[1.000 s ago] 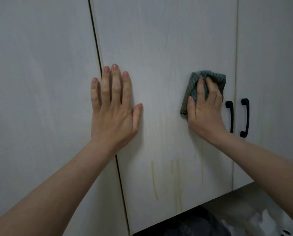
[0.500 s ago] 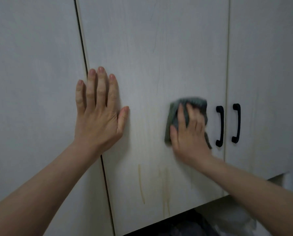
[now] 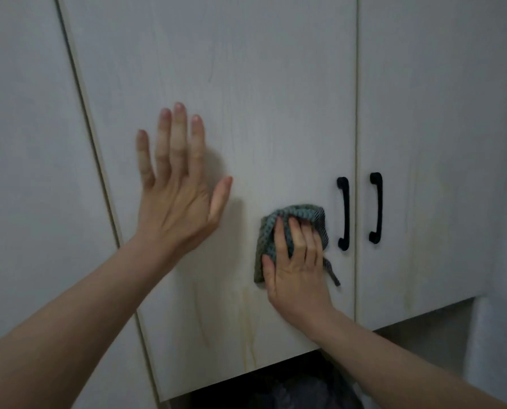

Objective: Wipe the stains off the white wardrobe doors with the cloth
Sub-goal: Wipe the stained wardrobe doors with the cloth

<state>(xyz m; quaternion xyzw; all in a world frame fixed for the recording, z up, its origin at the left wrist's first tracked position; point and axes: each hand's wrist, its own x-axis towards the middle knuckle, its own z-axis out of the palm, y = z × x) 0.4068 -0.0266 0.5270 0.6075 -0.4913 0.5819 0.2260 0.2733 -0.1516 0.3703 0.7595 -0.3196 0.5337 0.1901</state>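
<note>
Two bare forearms reach up from the bottom of the frame toward a white wardrobe. The right hand (image 3: pixel 296 261) curls its fingers over a bunched grey-green cloth (image 3: pixel 278 228), pressing it flat to the middle door (image 3: pixel 275 98) just left of a black handle (image 3: pixel 344 213). The left hand (image 3: pixel 178 184) is spread, fingers straight; whether the palm touches the panel cannot be told. Yellowish drip stains (image 3: pixel 247 329) run down the door below the cloth to its bottom edge. Wiping them well likely calls for firm downward strokes along each streak, the cloth kept flat and refolded to a clean face. Beyond, a second handle (image 3: pixel 376 208) sits on the right door (image 3: pixel 423 143), which shows faint streaks too.
</note>
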